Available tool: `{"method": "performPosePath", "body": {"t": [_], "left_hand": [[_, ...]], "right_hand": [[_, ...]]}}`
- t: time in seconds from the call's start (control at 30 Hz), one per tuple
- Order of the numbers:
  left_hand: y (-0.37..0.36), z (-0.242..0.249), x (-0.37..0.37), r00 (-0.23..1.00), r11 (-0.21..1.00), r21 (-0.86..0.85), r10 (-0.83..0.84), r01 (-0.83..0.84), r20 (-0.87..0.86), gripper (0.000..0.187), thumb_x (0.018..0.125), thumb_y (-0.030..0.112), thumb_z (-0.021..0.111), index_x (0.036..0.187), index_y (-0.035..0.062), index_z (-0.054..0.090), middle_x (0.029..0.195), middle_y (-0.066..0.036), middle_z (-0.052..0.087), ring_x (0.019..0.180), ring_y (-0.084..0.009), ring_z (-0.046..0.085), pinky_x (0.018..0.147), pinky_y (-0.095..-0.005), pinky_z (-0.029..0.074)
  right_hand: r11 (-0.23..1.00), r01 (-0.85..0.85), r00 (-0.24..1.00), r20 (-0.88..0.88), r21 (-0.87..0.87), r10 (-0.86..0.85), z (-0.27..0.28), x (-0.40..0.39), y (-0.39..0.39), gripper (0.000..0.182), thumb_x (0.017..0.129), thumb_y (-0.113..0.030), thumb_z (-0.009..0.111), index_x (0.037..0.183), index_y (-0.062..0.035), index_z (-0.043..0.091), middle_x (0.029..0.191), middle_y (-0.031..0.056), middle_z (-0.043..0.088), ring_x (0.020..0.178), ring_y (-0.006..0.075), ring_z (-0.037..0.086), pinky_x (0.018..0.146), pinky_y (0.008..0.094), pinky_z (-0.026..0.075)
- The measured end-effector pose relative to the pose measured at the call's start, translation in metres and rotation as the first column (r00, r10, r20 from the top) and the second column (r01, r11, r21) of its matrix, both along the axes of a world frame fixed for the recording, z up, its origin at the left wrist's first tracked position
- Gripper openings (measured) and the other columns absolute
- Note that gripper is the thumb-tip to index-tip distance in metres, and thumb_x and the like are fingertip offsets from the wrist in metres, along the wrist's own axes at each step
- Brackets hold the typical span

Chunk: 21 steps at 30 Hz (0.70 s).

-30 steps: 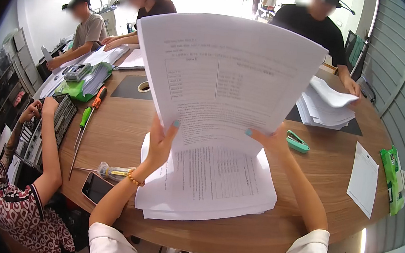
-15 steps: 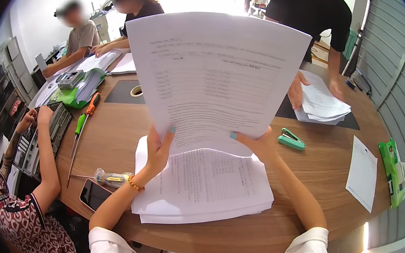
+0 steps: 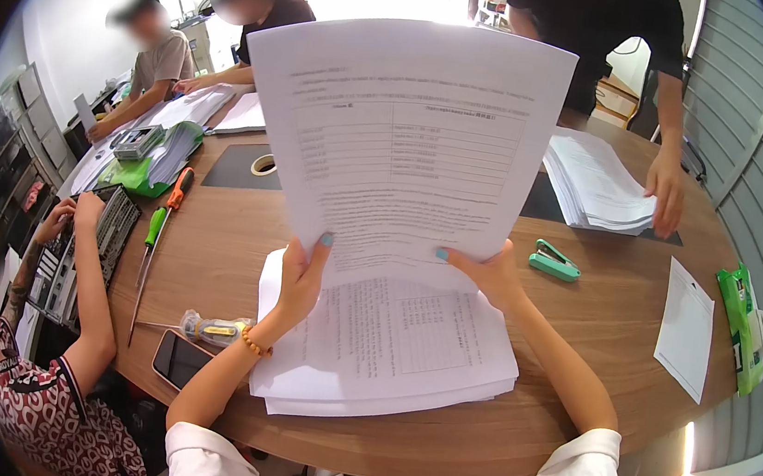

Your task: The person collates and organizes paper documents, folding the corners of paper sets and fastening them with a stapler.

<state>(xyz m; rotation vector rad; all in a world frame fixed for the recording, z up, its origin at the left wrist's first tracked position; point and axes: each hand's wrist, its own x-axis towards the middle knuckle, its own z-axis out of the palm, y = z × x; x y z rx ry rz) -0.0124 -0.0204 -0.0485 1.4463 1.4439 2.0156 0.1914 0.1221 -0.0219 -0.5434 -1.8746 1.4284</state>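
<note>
Printed sheets (image 3: 410,139) stand upright in front of me, held at their lower edge, slightly curved. My left hand (image 3: 305,272) grips the lower left part, its thumb on the near face. At the lower right, my right hand (image 3: 484,275) pinches the same sheets, thumb also on the near face. Below them a thick stack of printed paper (image 3: 388,355) lies on the table, its top edge hidden behind the held sheets. A teal stapler (image 3: 555,261) is on the table to the right of my right hand.
On the wooden table (image 3: 595,326) are a phone (image 3: 179,361), screwdrivers (image 3: 152,233), tape (image 3: 264,165), a single sheet (image 3: 683,330) and a green packet (image 3: 744,327). A co-worker stands by another paper stack (image 3: 597,182). Other people work at the left, one at a metal device (image 3: 86,258).
The held sheets have straightened a little in my hands. Across the table, the co-worker's hands have come off the paper stack, one now beside its right edge.
</note>
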Motion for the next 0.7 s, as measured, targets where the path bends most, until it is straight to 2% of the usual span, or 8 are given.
{"method": "performPosePath", "body": {"t": [0.1,0.27,0.37,0.43,0.53,0.6,0.63,0.7], "left_hand": [[-0.003,0.013,0.001,0.998,0.998,-0.047,0.050,-0.052,-0.045,0.023,0.090,0.014,0.043,0.105,-0.0039,0.046,0.097,-0.008,0.056,0.088,-0.0099,0.048,0.078,-0.0233,0.038],[-0.025,0.050,0.003,0.995,0.977,-0.191,-0.097,0.095,-0.004,0.024,0.089,0.011,0.044,0.107,-0.0039,0.048,0.097,-0.005,0.056,0.089,-0.0092,0.048,0.079,-0.0235,0.039],[-0.044,0.060,-0.008,0.984,0.911,-0.372,-0.169,0.176,0.051,0.028,0.087,0.008,0.045,0.113,-0.0038,0.046,0.100,-0.005,0.056,0.092,-0.0090,0.047,0.083,-0.0241,0.037],[-0.057,0.067,-0.018,0.970,0.845,-0.486,-0.242,0.222,0.023,0.030,0.086,0.007,0.046,0.114,-0.0036,0.046,0.102,-0.004,0.055,0.094,-0.0090,0.047,0.084,-0.0242,0.036],[-0.065,0.065,-0.033,0.927,0.682,-0.671,-0.374,0.291,0.022,0.032,0.083,0.004,0.047,0.114,-0.0040,0.047,0.103,-0.003,0.055,0.094,-0.0088,0.047,0.086,-0.0236,0.035],[-0.062,0.060,-0.038,0.899,0.586,-0.743,-0.435,0.324,0.049,0.032,0.081,0.001,0.048,0.112,-0.0047,0.049,0.102,-0.003,0.055,0.093,-0.0087,0.047,0.086,-0.0229,0.035],[-0.058,0.057,-0.039,0.889,0.533,-0.778,-0.453,0.332,0.069,0.031,0.081,0.001,0.048,0.111,-0.0044,0.049,0.102,-0.002,0.055,0.093,-0.0082,0.047,0.085,-0.0226,0.035],[-0.049,0.056,-0.036,0.871,0.465,-0.813,-0.481,0.349,0.099,0.030,0.081,0.001,0.047,0.111,-0.0041,0.050,0.102,-0.002,0.055,0.092,-0.0076,0.047,0.084,-0.0222,0.036]], "right_hand": [[0.998,-0.005,1.000,0.006,-0.070,0.006,0.005,-0.001,-0.006,0.025,0.071,-0.004,0.067,0.094,0.0015,0.060,0.089,0.0078,0.062,0.078,0.0116,0.058,0.066,0.0233,0.049],[0.972,-0.034,0.999,-0.043,-0.233,0.024,0.004,0.018,-0.038,0.026,0.072,-0.002,0.066,0.096,0.0022,0.058,0.092,0.0095,0.061,0.076,0.0129,0.058,0.065,0.0237,0.049],[0.962,-0.120,0.992,-0.057,-0.246,0.109,0.003,0.046,-0.039,0.027,0.074,-0.012,0.066,0.096,0.0024,0.059,0.091,0.0081,0.062,0.076,0.0119,0.058,0.065,0.0228,0.048],[0.833,-0.249,0.948,-0.302,-0.494,0.104,0.017,0.065,-0.024,0.030,0.079,-0.019,0.060,0.101,0.0019,0.057,0.092,0.0086,0.062,0.079,0.0135,0.060,0.067,0.0235,0.048],[0.828,-0.190,0.970,-0.233,-0.527,0.075,0.040,0.077,0.002,0.034,0.082,-0.024,0.055,0.106,0.0010,0.055,0.092,0.0075,0.061,0.077,0.0133,0.060,0.066,0.0228,0.047],[0.886,-0.194,0.978,-0.008,-0.420,0.211,0.048,0.075,0.012,0.035,0.082,-0.022,0.055,0.107,0.0020,0.055,0.089,0.0071,0.061,0.076,0.0110,0.059,0.064,0.0220,0.047],[0.886,-0.177,0.981,-0.007,-0.429,0.193,0.046,0.073,0.015,0.035,0.082,-0.022,0.055,0.107,0.0020,0.055,0.089,0.0071,0.061,0.076,0.0110,0.059,0.064,0.0220,0.047],[0.960,-0.153,0.928,0.300,-0.235,0.221,0.039,0.064,0.018,0.035,0.083,-0.024,0.055,0.103,0.0050,0.056,0.091,0.0095,0.061,0.080,0.0107,0.058,0.067,0.0236,0.048]]}}
